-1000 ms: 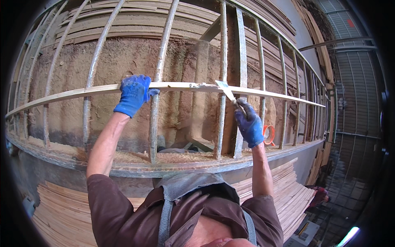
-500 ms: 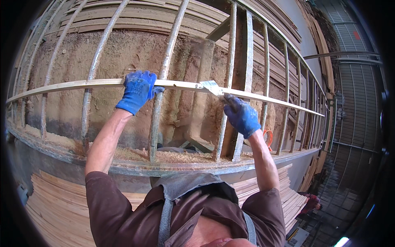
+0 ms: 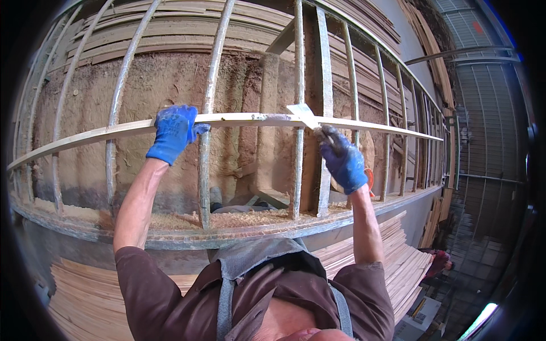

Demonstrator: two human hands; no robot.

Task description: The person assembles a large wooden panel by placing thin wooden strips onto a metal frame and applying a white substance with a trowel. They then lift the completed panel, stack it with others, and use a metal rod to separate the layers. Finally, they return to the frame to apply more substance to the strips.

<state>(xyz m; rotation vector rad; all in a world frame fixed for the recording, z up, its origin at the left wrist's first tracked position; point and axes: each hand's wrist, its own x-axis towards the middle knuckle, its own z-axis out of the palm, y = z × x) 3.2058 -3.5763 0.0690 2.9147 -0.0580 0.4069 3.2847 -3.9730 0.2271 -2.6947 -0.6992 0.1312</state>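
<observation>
A long, thin pale wooden strip (image 3: 375, 127) lies crosswise over the bars of a metal rack (image 3: 205, 170). My left hand (image 3: 173, 131), in a blue glove, is wrapped round the strip left of its middle. In my blue-gloved right hand (image 3: 344, 159) is a putty knife (image 3: 304, 115), its broad light blade tilted over the strip. A greyish-purple smear of filler (image 3: 272, 117) marks the wood just left of the blade. Small dark spots show between the smear and my left hand.
Stacked wooden strips (image 3: 91, 295) lie below the rack's near rail (image 3: 256, 234), and more boards (image 3: 187, 34) lie beyond the bars. Sawdust (image 3: 244, 219) covers the near ledge. An orange ring (image 3: 369, 182) shows behind my right wrist. Another person (image 3: 438, 263) is at the far right.
The putty knife has moved right along the strip, and the greyish-purple smear now shows where the blade was. My left hand keeps its hold. The whole view has shifted slightly.
</observation>
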